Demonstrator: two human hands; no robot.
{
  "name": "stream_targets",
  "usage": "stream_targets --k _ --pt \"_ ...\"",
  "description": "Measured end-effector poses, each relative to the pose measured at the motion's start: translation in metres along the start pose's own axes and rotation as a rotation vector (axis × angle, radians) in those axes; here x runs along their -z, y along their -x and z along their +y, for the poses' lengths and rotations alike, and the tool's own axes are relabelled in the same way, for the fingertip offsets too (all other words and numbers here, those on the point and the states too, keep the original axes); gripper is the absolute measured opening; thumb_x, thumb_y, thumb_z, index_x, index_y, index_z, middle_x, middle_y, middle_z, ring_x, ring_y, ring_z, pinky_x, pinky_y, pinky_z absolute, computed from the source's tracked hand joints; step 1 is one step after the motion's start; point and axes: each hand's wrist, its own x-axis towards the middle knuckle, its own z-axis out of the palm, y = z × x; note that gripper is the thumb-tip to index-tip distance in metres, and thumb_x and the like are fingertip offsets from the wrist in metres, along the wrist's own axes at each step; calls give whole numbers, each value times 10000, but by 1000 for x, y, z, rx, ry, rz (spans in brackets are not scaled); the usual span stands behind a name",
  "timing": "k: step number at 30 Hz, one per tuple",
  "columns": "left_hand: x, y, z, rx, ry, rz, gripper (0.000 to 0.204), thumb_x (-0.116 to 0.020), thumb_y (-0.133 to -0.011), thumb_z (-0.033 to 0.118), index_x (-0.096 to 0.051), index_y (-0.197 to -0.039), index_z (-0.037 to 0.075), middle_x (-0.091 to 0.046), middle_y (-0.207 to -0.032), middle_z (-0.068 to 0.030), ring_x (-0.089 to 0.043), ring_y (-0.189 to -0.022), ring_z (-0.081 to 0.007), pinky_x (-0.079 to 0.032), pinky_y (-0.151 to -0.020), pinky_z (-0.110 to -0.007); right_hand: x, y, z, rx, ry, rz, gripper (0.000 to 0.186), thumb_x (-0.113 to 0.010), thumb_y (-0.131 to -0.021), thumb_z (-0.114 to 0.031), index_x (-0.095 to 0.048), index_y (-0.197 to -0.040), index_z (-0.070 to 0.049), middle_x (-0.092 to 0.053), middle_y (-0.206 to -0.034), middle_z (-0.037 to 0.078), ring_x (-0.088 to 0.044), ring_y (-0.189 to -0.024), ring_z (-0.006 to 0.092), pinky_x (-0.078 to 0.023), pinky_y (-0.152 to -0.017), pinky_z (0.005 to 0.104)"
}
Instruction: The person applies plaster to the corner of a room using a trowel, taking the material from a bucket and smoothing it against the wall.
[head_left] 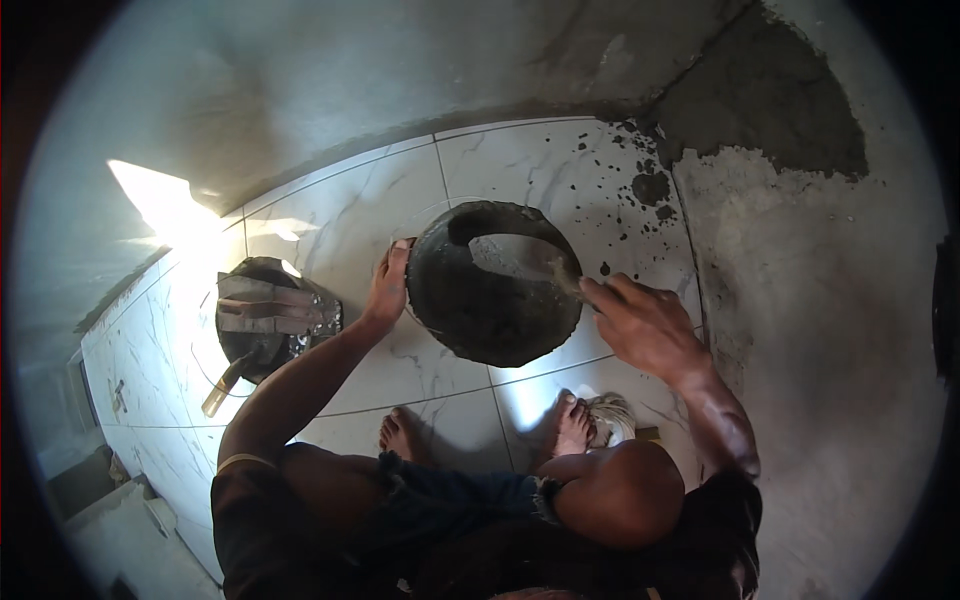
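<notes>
A round black tub (449,346) stands on the tiles before me, with dark, wet-looking mortar inside. My left hand (389,287) grips its left rim, thumb and fingers closed on the edge. Over on the right side, my right hand (645,325) is closed round the handle of a trowel (512,257). Its pale metal blade lies inside the tub, pointing left across the mortar, and is partly blurred. How deep the blade sits in the mix I cannot tell.
A black bucket (240,345) at the left holds a wooden float (265,310) and a wood-handled tool (222,390). Mortar splashes (650,187) spot the tiles at far right. Fresh mortar patches the wall corner (765,95). A pale cloth-like bundle (610,415) lies by my right foot.
</notes>
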Motion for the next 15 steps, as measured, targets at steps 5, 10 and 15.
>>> stream_targets --k 5,10,15 --pt "-6 2 7 3 -41 29 530 -363 -1003 453 -614 -1132 4 -642 -1024 -92 -562 -965 -177 -423 -907 -318 -30 -48 -27 75 282 -52 345 -586 -789 -85 -605 -1126 -18 -633 -877 147 -678 -689 315 -561 -659 415" --pt "-2 4 8 -29 -116 21 522 -365 -994 463 -610 -1101 15 -638 -989 -98 -561 -935 -188 -428 -886 -331 -32 -74 -40 135 21 -586 327 -542 -775 -76 -642 -1081 -21 -657 -858 247 -694 -781 338 -557 -712 426" --pt "2 -2 2 -44 -140 13 542 -372 -984 489 -608 -1099 15 -641 -973 -98 -569 -918 -191 -436 -872 -333 -34 -55 11 127 -437 -467 389 -627 -779 -139 -641 -1149 -18 -669 -847 230 -685 -731 333 -535 -693 406"
